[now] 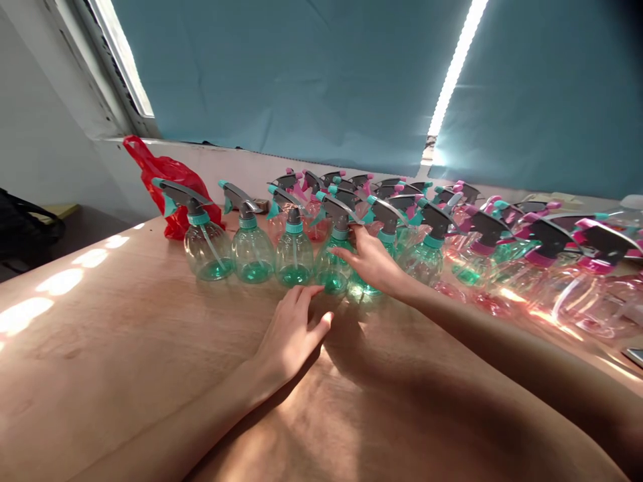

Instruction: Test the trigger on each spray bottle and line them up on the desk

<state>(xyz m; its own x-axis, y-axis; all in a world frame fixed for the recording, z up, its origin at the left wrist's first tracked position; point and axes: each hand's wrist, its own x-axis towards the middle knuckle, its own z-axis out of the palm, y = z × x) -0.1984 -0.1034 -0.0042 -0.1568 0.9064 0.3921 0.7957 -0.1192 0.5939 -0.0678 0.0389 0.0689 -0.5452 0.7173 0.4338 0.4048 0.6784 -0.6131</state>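
Several clear green spray bottles stand in a front row on the wooden table (151,335). My right hand (374,261) is at the fourth green bottle from the left (330,262), its thumb across the bottle's upper side and its fingers behind, partly hidden; whether it grips the bottle is unclear. Just in front of the row, my left hand (294,328) is held low over the table with fingers apart and nothing in it. Its fingertips are near the base of the third green bottle (294,258). Two more green bottles (208,248) (252,251) stand to the left.
Behind the row and to the right stand many pink and green spray bottles (577,288). A red plastic bag (173,174) lies at the back left. Blue-green covering (301,80) hangs behind the table. A dark bag (30,224) is at the far left.
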